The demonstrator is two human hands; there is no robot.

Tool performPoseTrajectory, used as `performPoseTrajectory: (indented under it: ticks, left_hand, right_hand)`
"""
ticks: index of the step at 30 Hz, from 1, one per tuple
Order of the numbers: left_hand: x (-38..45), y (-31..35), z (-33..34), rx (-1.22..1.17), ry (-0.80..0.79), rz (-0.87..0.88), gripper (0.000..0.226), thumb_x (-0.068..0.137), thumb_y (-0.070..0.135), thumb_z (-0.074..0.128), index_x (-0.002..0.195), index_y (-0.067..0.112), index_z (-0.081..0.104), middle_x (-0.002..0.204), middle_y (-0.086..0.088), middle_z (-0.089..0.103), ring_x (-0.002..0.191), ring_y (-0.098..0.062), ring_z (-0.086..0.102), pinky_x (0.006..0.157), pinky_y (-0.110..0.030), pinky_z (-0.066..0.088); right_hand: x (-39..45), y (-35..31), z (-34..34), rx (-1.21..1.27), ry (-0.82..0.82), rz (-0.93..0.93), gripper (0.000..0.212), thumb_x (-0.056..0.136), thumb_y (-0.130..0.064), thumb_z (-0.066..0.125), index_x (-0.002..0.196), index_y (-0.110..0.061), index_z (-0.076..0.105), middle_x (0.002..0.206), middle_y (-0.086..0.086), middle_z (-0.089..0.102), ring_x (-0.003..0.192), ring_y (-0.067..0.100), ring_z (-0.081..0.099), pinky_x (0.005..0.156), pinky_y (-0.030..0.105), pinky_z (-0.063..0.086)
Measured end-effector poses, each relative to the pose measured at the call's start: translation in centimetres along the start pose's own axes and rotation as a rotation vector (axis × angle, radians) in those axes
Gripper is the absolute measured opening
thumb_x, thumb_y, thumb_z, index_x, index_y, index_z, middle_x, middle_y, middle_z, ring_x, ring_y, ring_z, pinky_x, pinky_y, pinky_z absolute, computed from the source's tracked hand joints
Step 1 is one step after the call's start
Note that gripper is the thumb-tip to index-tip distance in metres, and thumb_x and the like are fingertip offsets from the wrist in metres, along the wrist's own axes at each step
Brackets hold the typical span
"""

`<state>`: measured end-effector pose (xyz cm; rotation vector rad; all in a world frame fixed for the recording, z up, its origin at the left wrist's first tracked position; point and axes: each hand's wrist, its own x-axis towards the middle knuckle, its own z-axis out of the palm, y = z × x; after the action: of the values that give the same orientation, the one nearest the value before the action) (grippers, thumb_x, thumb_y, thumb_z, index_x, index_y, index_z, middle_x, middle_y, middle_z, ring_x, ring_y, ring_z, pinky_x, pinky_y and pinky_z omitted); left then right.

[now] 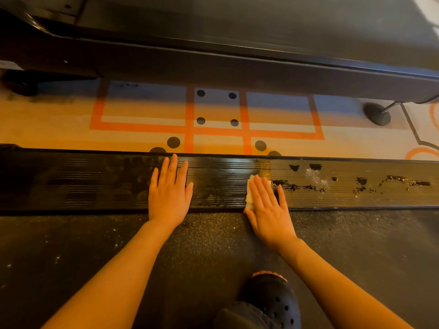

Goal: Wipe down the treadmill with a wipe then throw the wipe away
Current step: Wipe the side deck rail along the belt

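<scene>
The treadmill's black ribbed side rail (95, 184) runs across the view, with the dark textured belt (71, 245) below it. My right hand (268, 207) lies flat with straight fingers on a white wipe (250, 193), pressing it onto the rail. Only the wipe's left edge shows from under the fingers. My left hand (169, 188) rests flat on the rail to the left, fingers straight, holding nothing. The rail looks wet and shiny between the hands. To the right of the wipe the rail has worn, chipped patches (361, 182).
Beyond the rail lies a patterned carpet (142, 136) with orange lines and black dots. A second dark machine (261, 51) stands across the top, with a round foot (377, 113) at the right. A black perforated clog (273, 302) is on the belt near my right forearm.
</scene>
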<state>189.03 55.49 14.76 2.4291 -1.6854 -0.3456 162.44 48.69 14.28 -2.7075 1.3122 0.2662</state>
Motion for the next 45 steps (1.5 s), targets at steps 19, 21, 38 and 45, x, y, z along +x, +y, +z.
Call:
performPoseTrajectory:
  ticks: [19, 21, 38, 45]
  left_hand:
    - [0.5, 8.2, 0.3, 0.037, -0.150, 0.044, 0.059, 0.106, 0.040, 0.032, 0.159, 0.021, 0.014, 0.167, -0.009, -0.002, 0.153, -0.026, -0.005, 0.120, -0.043, -0.004]
    - [0.4, 8.5, 0.0, 0.061, -0.165, 0.018, 0.060, 0.106, 0.040, 0.031, 0.159, 0.022, 0.009, 0.166, -0.008, -0.005, 0.153, -0.026, -0.007, 0.120, -0.042, -0.005]
    - [0.8, 10.5, -1.2, 0.033, -0.283, -0.070, 0.057, 0.107, 0.043, 0.023, 0.159, 0.028, 0.004, 0.166, -0.008, -0.012, 0.152, -0.026, -0.013, 0.122, -0.043, -0.003]
    - [0.8, 10.9, -1.1, -0.001, -0.316, -0.044, 0.060, 0.107, 0.046, 0.024, 0.158, 0.030, 0.000, 0.165, -0.010, -0.015, 0.152, -0.028, -0.015, 0.123, -0.045, -0.002]
  right_hand:
    - [2.7, 2.4, -2.1, 0.080, -0.149, -0.038, 0.070, 0.096, -0.058, -0.007, 0.154, -0.022, -0.022, 0.159, -0.003, -0.031, 0.147, 0.018, -0.030, 0.117, 0.046, -0.021]
    - [2.8, 2.3, -1.8, 0.063, -0.146, -0.036, 0.071, 0.096, -0.059, -0.011, 0.155, -0.021, -0.020, 0.160, -0.001, -0.029, 0.148, 0.020, -0.028, 0.116, 0.045, -0.023]
    - [2.9, 2.2, -1.5, 0.030, -0.128, -0.022, 0.068, 0.103, -0.052, 0.001, 0.158, -0.014, -0.003, 0.166, 0.007, -0.006, 0.153, 0.023, -0.012, 0.119, 0.048, -0.007]
    - [2.8, 1.9, -2.9, 0.036, -0.135, 0.000, 0.071, 0.097, -0.056, 0.003, 0.154, -0.019, -0.014, 0.163, 0.003, -0.018, 0.149, 0.022, -0.022, 0.119, 0.040, -0.017]
